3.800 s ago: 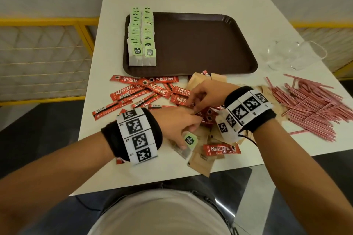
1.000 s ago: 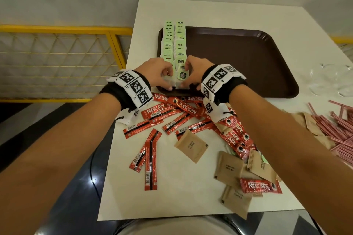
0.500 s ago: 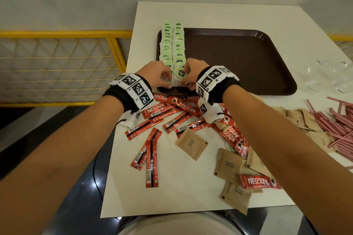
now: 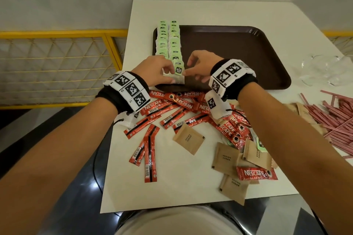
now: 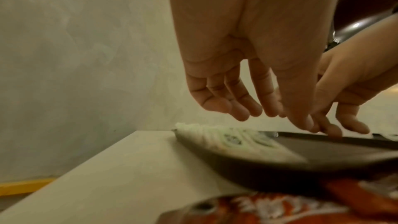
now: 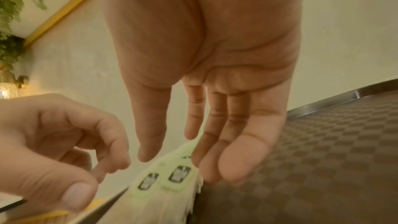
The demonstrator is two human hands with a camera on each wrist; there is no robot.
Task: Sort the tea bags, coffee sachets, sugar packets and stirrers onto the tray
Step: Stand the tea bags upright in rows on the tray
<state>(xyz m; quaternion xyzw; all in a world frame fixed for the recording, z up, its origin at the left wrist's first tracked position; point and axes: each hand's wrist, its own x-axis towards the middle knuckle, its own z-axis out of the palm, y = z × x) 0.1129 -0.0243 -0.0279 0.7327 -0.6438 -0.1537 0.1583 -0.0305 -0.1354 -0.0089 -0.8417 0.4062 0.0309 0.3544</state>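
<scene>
Two rows of green tea bags lie along the left side of the brown tray. My left hand and right hand meet at the near end of the rows, fingertips at the front tea bag. In the left wrist view the left hand hangs with loose fingers over the tea bags, holding nothing. In the right wrist view the right hand has straight fingers just above the tea bags. Red coffee sachets, brown sugar packets and pink stirrers lie loose on the table.
One green tea bag peeks out beside my right forearm among the sachets. Clear glass vessels stand right of the tray. A yellow railing runs past the white table's left edge.
Both hands went from the loose pile to the near end of the tea bag rows. Over the last second they stayed there, and their fingers have eased off the front bags.
</scene>
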